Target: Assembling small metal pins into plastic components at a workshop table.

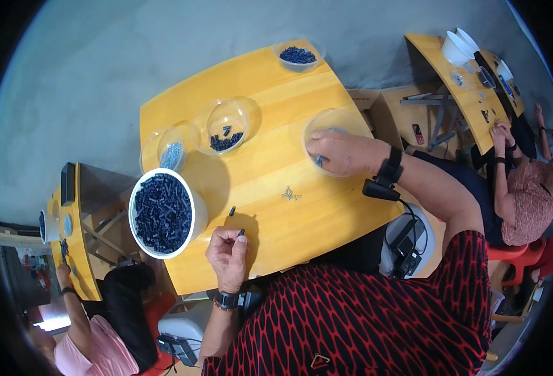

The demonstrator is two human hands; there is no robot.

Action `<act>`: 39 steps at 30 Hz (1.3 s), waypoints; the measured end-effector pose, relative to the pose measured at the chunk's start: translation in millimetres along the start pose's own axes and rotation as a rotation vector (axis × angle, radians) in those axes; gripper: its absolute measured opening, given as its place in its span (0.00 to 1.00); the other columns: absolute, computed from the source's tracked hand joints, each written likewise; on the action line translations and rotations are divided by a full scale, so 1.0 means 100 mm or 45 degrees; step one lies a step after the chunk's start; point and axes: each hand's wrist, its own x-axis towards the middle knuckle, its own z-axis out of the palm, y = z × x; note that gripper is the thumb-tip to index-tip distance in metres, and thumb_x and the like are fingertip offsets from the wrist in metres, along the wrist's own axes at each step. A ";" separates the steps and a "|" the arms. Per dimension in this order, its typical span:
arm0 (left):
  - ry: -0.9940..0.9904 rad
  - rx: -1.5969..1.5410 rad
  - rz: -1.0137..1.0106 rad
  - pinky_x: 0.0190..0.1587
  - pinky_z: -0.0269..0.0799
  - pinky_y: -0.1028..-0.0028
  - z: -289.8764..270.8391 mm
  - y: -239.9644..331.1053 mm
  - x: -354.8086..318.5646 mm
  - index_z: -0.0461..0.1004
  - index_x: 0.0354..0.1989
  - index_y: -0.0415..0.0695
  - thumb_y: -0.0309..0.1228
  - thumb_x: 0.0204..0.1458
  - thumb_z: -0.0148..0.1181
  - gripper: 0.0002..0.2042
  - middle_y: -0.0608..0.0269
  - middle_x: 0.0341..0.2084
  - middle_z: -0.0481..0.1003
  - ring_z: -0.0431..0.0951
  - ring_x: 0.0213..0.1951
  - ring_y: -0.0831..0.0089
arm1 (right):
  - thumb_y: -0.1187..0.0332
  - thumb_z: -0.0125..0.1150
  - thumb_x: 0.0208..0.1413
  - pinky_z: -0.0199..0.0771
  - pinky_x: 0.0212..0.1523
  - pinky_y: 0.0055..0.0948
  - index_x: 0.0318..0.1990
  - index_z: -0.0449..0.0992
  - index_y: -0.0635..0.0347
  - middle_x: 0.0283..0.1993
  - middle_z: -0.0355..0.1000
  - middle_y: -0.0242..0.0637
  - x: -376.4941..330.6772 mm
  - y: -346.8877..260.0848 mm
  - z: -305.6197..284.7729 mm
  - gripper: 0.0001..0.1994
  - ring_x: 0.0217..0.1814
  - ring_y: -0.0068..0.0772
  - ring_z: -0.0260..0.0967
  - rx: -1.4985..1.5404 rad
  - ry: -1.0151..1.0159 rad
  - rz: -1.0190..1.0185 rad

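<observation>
My left hand is at the front edge of the yellow table, thumb and fingers pinched on a small black plastic piece. A similar black piece lies on the wood just beyond it. My right hand is inside a clear round bowl at the right, fingers bent down and together among small shiny grey-blue parts. What the fingertips hold there is hidden. Between my hands lies a little pile of thin metal pins or screws.
A white tub full of black pieces stands left. Behind it are clear bowls with light-blue bits and black pieces. Another bowl sits at the far edge. People work at tables on both sides.
</observation>
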 end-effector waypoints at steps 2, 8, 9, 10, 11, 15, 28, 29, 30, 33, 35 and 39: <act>-0.009 0.010 0.007 0.32 0.73 0.77 0.00 0.00 0.00 0.71 0.39 0.40 0.24 0.60 0.62 0.05 0.65 0.33 0.71 0.74 0.29 0.78 | 0.77 0.58 0.50 0.68 0.49 0.49 0.36 0.72 0.68 0.41 0.70 0.53 0.01 0.00 -0.05 0.07 0.48 0.61 0.69 0.028 -0.041 0.048; 0.004 -0.030 0.016 0.32 0.74 0.78 -0.01 -0.02 0.01 0.71 0.38 0.40 0.24 0.60 0.62 0.05 0.65 0.34 0.71 0.75 0.29 0.79 | 0.80 0.56 0.50 0.68 0.48 0.48 0.36 0.72 0.68 0.41 0.69 0.53 -0.02 -0.04 0.01 0.06 0.48 0.61 0.69 -0.017 0.011 0.002; 0.009 -0.029 0.012 0.32 0.74 0.78 -0.02 -0.02 0.01 0.71 0.38 0.40 0.24 0.60 0.62 0.05 0.65 0.34 0.71 0.75 0.29 0.79 | 0.80 0.55 0.50 0.68 0.48 0.47 0.36 0.72 0.68 0.41 0.69 0.53 -0.01 -0.06 0.01 0.06 0.48 0.60 0.69 -0.037 0.001 -0.022; 0.017 -0.030 0.004 0.32 0.74 0.78 -0.01 -0.02 0.01 0.71 0.38 0.40 0.24 0.60 0.62 0.05 0.65 0.34 0.71 0.75 0.29 0.79 | 0.80 0.55 0.50 0.68 0.48 0.47 0.36 0.72 0.68 0.41 0.69 0.53 -0.01 -0.08 0.01 0.06 0.48 0.60 0.69 -0.038 -0.002 -0.021; 0.025 -0.030 -0.005 0.32 0.75 0.78 -0.01 -0.01 0.00 0.71 0.38 0.40 0.23 0.60 0.62 0.05 0.65 0.34 0.71 0.75 0.29 0.79 | 0.80 0.56 0.50 0.69 0.47 0.46 0.35 0.72 0.68 0.41 0.70 0.52 0.00 -0.10 0.00 0.05 0.47 0.60 0.69 -0.034 -0.022 0.029; 0.007 -0.058 0.024 0.31 0.75 0.78 -0.02 -0.05 0.01 0.72 0.38 0.39 0.23 0.60 0.62 0.04 0.65 0.33 0.71 0.75 0.29 0.79 | 0.79 0.59 0.48 0.71 0.43 0.42 0.33 0.72 0.68 0.38 0.71 0.50 0.05 -0.03 0.02 0.04 0.42 0.56 0.71 0.086 -0.023 0.095; -0.001 -0.096 0.044 0.32 0.75 0.78 -0.04 -0.09 0.01 0.72 0.38 0.39 0.22 0.59 0.63 0.05 0.65 0.33 0.72 0.76 0.29 0.79 | 0.79 0.64 0.50 0.71 0.32 0.24 0.34 0.76 0.66 0.32 0.74 0.30 -0.06 -0.06 -0.16 0.04 0.31 0.20 0.70 0.656 0.172 0.463; -0.005 -0.088 0.048 0.32 0.75 0.78 -0.04 -0.09 0.01 0.72 0.38 0.39 0.22 0.59 0.63 0.05 0.65 0.33 0.72 0.76 0.29 0.79 | 0.78 0.64 0.49 0.72 0.33 0.26 0.34 0.76 0.66 0.31 0.74 0.34 -0.04 -0.13 -0.17 0.04 0.32 0.23 0.72 0.648 0.231 0.407; -0.001 -0.087 0.046 0.32 0.75 0.78 -0.04 -0.08 0.02 0.72 0.38 0.39 0.22 0.59 0.63 0.05 0.65 0.33 0.72 0.76 0.29 0.79 | 0.78 0.63 0.48 0.73 0.34 0.27 0.33 0.77 0.67 0.29 0.75 0.37 -0.02 -0.19 -0.16 0.04 0.33 0.27 0.73 0.641 0.290 0.352; 0.007 -0.077 0.022 0.32 0.75 0.78 -0.04 -0.05 0.01 0.72 0.38 0.39 0.22 0.60 0.62 0.05 0.65 0.33 0.72 0.76 0.29 0.79 | 0.78 0.62 0.48 0.73 0.34 0.29 0.33 0.76 0.67 0.31 0.75 0.40 0.09 -0.41 -0.02 0.05 0.33 0.31 0.74 0.602 0.268 0.215; 0.027 -0.092 0.029 0.32 0.75 0.78 -0.04 -0.06 0.00 0.72 0.38 0.39 0.21 0.59 0.62 0.04 0.65 0.34 0.72 0.75 0.29 0.79 | 0.79 0.61 0.47 0.73 0.35 0.32 0.33 0.76 0.67 0.32 0.74 0.43 0.19 -0.60 0.12 0.05 0.34 0.36 0.74 0.533 0.221 0.098; 0.019 -0.089 0.038 0.32 0.75 0.78 -0.01 -0.06 0.01 0.72 0.38 0.39 0.22 0.60 0.63 0.04 0.65 0.33 0.72 0.75 0.29 0.79 | 0.80 0.59 0.46 0.73 0.39 0.40 0.30 0.73 0.68 0.33 0.71 0.48 0.28 -0.78 0.49 0.03 0.38 0.52 0.73 0.383 0.177 -0.142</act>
